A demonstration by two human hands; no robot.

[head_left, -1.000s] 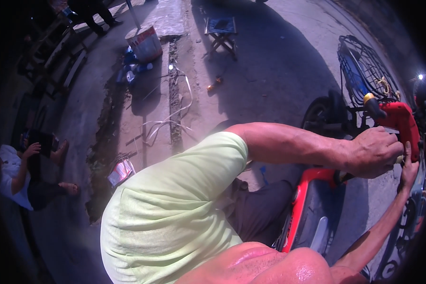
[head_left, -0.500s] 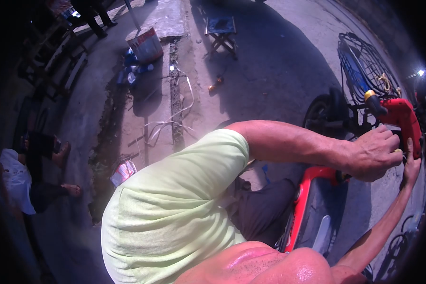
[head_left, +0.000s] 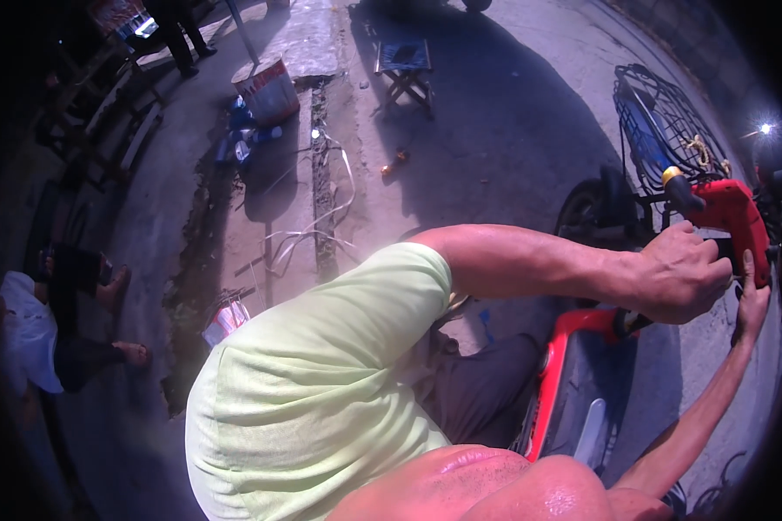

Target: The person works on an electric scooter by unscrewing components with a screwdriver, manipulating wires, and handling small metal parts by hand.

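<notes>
My left hand (head_left: 685,276) is closed into a fist beside a red scooter front panel (head_left: 723,204). Whatever it grips, if anything, is hidden behind the fingers. On the panel's near edge my right hand (head_left: 750,308) presses and grips, with one finger stretched along the red plastic. A black handlebar grip with a yellow end (head_left: 685,188) sticks out at the panel's left. The scooter's red body (head_left: 554,360) lies below my left forearm, with a dark footboard (head_left: 613,360) beside it.
A wire basket (head_left: 665,130) and a dark wheel (head_left: 586,208) stand past the handlebar. Farther off are a folding stool (head_left: 404,65), a bucket (head_left: 268,91) and loose white strapping (head_left: 308,230). Another person's legs (head_left: 96,347) show at the left, near a wooden bench (head_left: 96,113).
My left fist has shifted slightly up and left and turned a little; a small yellowish bit seen by its fingers is hidden now. My right hand keeps its hold on the red panel.
</notes>
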